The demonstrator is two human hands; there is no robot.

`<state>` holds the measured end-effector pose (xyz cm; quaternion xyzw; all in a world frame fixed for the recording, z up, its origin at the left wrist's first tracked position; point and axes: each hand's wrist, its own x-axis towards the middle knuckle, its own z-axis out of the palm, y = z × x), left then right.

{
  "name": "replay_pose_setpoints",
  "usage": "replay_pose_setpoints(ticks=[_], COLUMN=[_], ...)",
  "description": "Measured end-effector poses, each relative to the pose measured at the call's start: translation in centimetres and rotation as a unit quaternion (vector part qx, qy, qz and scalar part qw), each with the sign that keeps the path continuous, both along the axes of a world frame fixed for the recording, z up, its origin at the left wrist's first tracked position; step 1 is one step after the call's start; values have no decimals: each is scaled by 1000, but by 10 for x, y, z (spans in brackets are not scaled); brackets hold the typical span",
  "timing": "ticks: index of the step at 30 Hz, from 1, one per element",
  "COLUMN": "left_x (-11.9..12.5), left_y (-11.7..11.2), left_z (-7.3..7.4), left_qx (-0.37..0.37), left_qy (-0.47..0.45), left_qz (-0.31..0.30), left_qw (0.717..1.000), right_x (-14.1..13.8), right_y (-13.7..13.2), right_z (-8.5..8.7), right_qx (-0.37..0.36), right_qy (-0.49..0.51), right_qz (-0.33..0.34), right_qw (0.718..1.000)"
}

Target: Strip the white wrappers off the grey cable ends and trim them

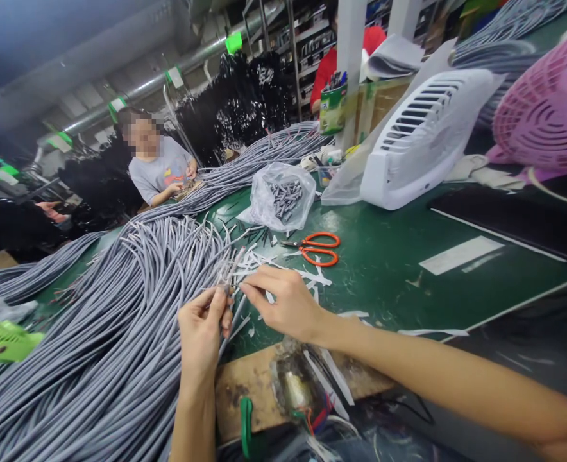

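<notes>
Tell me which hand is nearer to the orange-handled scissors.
Right. The right hand is on the near side of the scissors; the left hand is farther, to their left, beside the grey cables.

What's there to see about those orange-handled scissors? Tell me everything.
The scissors have two orange, plastic-looking loop handles and dark, metallic-looking blades. They lie on the green table beyond the right hand, handles toward the picture's right, blades toward the left near white strips. The loops lie close together; whether the blades are parted is too small to tell. No hand touches them.
</notes>
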<state>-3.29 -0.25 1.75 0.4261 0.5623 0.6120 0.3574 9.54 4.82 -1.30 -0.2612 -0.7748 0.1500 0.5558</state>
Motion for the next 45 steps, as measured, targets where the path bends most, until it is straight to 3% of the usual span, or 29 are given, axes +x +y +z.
replay_pose_setpoints(ticks=[9,13,18,20,23,25,27,30,35,45], left_x=[5,10,8,3,-4,-6,-6,-3,-1,4], left_y=[0,0,7,13,20,22,20,14,10,8], left_z=[-3,-4,-10,-12,-11,-8,-4,2,4,2], left_qx=[2,21,1,-4,-4,-16,-28,-40,-55,-58], left_qy=[90,159,161,159,104,29,-24,-49,-35,-6], left_qz=[5,50,68,98,138,101,48,-2,-44,-57], left_qw=[996,986,985,982,985,994,998,998,997,997], right_x=[0,2,3,1,-1,0,2,5,4,4], right_y=[0,2,-2,-9,-17,-15,-7,4,4,5], right_z=[3,4,-3,-5,-5,-4,-1,2,2,2], right_qx=[-27,-30,95,153,246,207,105,16,15,38], right_qy=[48,45,26,4,-25,-22,-12,-2,10,10], right_qz=[27,23,-21,19,132,104,17,-45,-48,-60], right_qw=[998,998,995,988,960,973,994,999,999,997])
